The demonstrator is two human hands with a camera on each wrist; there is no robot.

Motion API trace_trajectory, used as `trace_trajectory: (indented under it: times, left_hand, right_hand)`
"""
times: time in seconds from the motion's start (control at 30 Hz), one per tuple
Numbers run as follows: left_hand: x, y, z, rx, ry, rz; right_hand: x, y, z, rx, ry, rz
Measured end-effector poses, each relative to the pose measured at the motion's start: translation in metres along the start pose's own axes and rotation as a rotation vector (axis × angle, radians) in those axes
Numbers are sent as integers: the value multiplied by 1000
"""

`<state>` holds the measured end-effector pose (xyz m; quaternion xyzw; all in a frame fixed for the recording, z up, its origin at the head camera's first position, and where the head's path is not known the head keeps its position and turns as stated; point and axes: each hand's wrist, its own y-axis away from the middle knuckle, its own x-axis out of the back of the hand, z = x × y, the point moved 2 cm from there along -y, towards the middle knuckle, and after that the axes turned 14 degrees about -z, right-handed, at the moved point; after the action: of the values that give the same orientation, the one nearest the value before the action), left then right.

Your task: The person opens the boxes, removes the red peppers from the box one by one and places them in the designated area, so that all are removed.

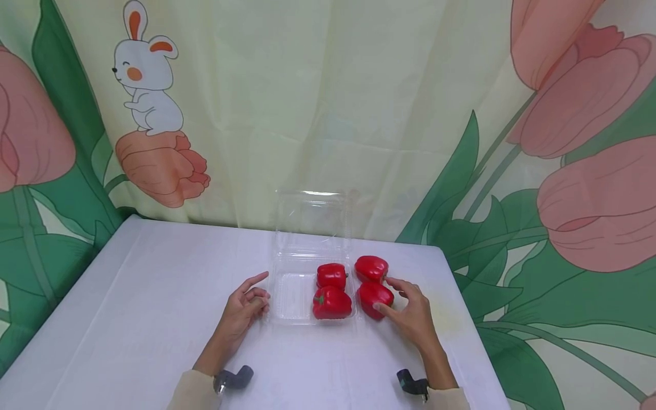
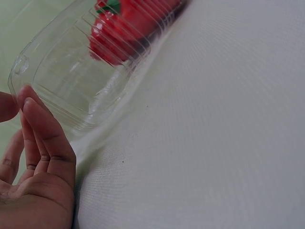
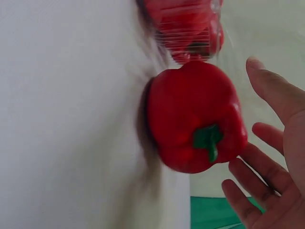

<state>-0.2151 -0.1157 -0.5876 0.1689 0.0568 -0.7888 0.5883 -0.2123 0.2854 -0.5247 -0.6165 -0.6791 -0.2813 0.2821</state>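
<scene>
A clear plastic clamshell container (image 1: 294,296) lies with its lid (image 1: 312,222) raised at the back. Two red bell peppers sit in its right half: a rear one (image 1: 331,275) and a front one (image 1: 332,303). Just outside its right wall are two more, a far bell pepper (image 1: 371,268) and a near bell pepper (image 1: 375,299). My left hand (image 1: 245,307) pinches the container's left rim with thumb and fingertips. Around the near pepper, my right hand (image 1: 412,310) has its thumb and fingers spread; in the right wrist view the thumb stands apart from this pepper (image 3: 195,117).
A white cloth covers the table (image 1: 128,319). Behind it hangs a curtain (image 1: 379,114) printed with tulips and a rabbit, close to the raised lid. The table's right edge lies beyond my right hand.
</scene>
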Motion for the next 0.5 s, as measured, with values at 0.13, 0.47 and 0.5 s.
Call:
trace_trajectory:
  times: [0.13,0.47,0.5]
  left_hand:
    - [1,-1,-1,-3,-1,4]
    - [0,0,0,3,5,7]
    - [0,0,0,2,7,6]
  right_hand:
    - [4,1,-11,34,-4,24]
    - [0,4,-42,135,-41,14]
    - [-1,4,-44,143,-44,13]
